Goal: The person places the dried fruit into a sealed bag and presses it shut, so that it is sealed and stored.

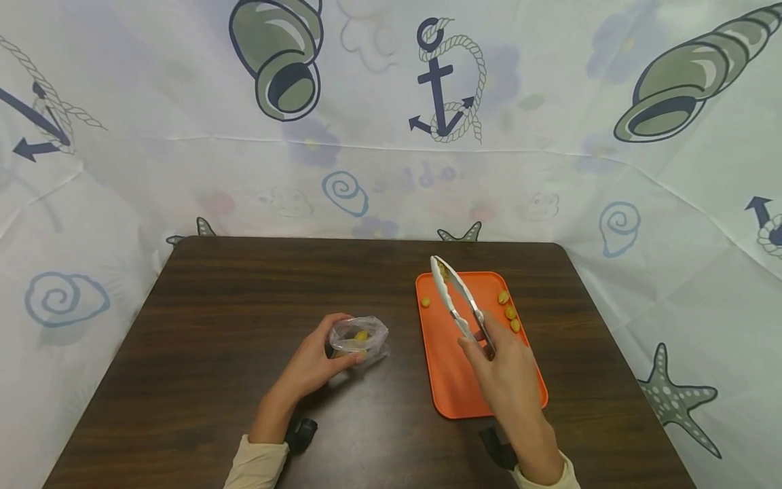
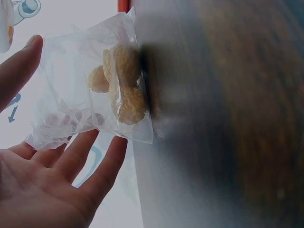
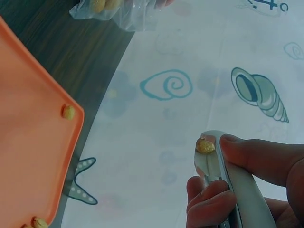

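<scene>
My left hand (image 1: 309, 362) holds a clear plastic bag (image 1: 377, 332) upright on the table, thumb on one side and fingers on the other. Through the film in the left wrist view, several round, rough yellow-brown pieces (image 2: 127, 64) lie at the bag's bottom. Above the orange tray (image 1: 450, 387), my right hand (image 1: 508, 367) grips metal tongs (image 1: 464, 293) with pale tips. One golden-brown piece (image 3: 205, 146) sits between the tong tips. Loose pieces (image 1: 510, 312) lie along the tray's right side, and a single piece (image 1: 425, 302) is near its left edge.
Both hands work over a dark wood-grain table (image 1: 201, 353). Behind it hangs a white cloth (image 1: 379, 102) printed with shells, anchors and starfish, which also covers the sides. The tray's raised rim lies to the right of the bag.
</scene>
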